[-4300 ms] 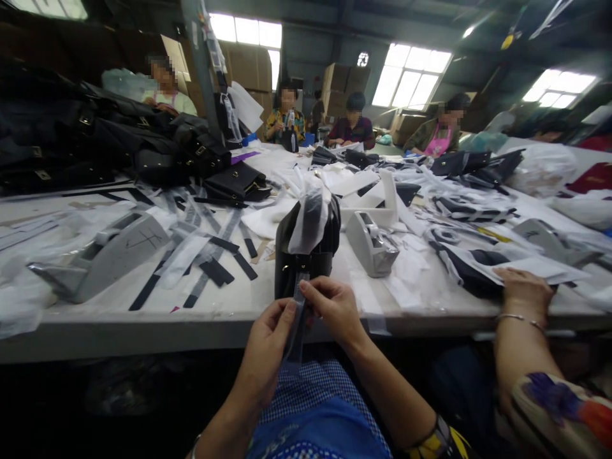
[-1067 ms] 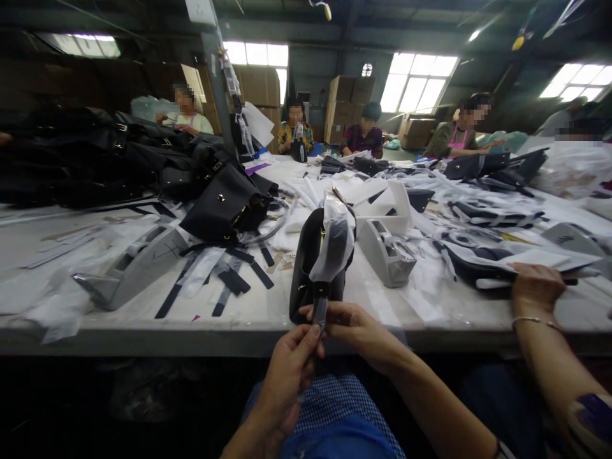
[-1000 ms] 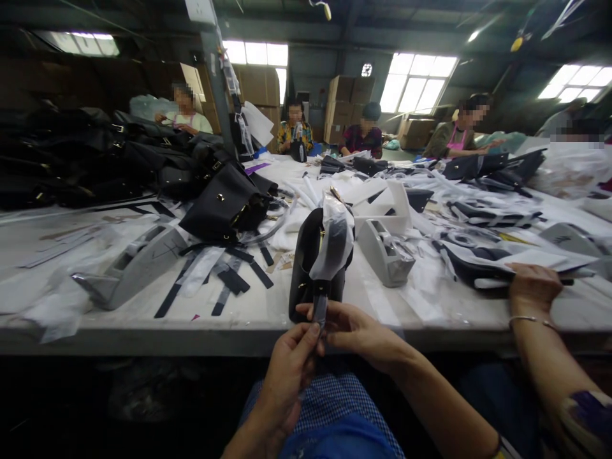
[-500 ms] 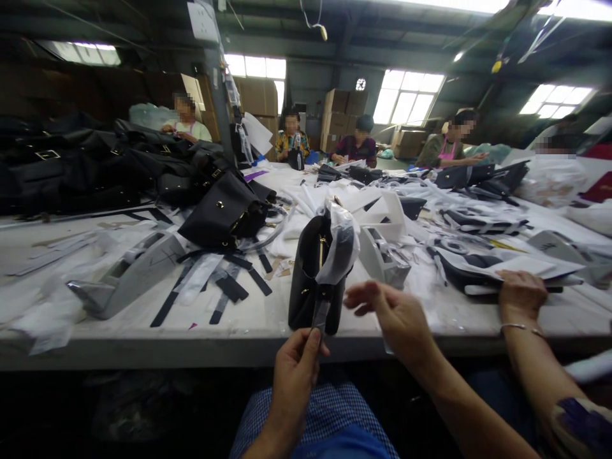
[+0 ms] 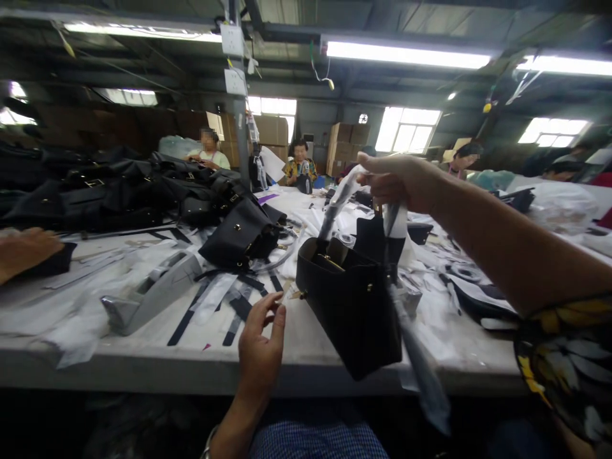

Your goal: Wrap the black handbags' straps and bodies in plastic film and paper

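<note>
My right hand (image 5: 401,182) is raised above the table and closed round the plastic-wrapped handle (image 5: 337,204) of a black handbag (image 5: 354,309). The bag hangs tilted in the air over the table's front edge, its mouth open. A strap sleeved in clear plastic (image 5: 421,376) dangles from its right side. My left hand (image 5: 261,341) hovers at the table edge just left of the bag, fingers apart and holding nothing.
A grey tape dispenser (image 5: 148,296) and black strips (image 5: 234,309) lie on the white table (image 5: 143,370). Black bags are piled at the left (image 5: 119,191), one nearer (image 5: 239,236). Another person's hand (image 5: 21,252) rests at the left edge. Several workers sit at the far side.
My right hand has left the strap, taken the handle and lifted the bag off the table toward me. My left hand has let go of the strap and opened.
</note>
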The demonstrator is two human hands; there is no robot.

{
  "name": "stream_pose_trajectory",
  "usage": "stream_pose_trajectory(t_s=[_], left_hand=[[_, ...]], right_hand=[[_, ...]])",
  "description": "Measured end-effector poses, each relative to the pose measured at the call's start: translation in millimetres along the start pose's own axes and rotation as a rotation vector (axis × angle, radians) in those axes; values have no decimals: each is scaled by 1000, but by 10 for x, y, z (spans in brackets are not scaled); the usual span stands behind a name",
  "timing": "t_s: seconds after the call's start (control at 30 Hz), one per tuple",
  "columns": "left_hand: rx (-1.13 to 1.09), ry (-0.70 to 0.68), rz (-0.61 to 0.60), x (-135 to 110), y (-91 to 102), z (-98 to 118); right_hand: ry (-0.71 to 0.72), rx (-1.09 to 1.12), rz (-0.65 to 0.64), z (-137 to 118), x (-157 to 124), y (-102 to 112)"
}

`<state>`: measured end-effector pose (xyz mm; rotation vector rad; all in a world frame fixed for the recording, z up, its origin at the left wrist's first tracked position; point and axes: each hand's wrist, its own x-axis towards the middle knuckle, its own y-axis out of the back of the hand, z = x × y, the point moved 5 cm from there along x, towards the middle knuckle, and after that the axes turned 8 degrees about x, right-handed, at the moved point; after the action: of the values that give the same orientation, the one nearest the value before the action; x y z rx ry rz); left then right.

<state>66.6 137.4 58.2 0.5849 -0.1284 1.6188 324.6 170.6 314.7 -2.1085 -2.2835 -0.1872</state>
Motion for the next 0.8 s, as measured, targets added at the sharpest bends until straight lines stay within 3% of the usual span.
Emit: stream_pose_trajectory(t_s=[0.1,0.2,0.33,0.47,0.57,0.67,0.8], left_hand=[[163,-120,68,203,75,-28],[138,-60,-64,171,-78,-148],[-54,158,-278,-148,-370,-288],[-94,161,-460,-261,-475,-300],[-46,55,-505,119,-402,-321],[234,1,-352,849,-338,-467],[490,-10,-430,1659,-621,-803]], right_hand=[[74,-134,-100,-189,100,73],[134,-198,-151,-213,201,79],[215,-316,-135,50,367,58],[327,-491,61,439,366,123],[386,-626,196,679,151,187],[428,-746,328,849,-165,222],[436,-745,459,1023,-514,237]])
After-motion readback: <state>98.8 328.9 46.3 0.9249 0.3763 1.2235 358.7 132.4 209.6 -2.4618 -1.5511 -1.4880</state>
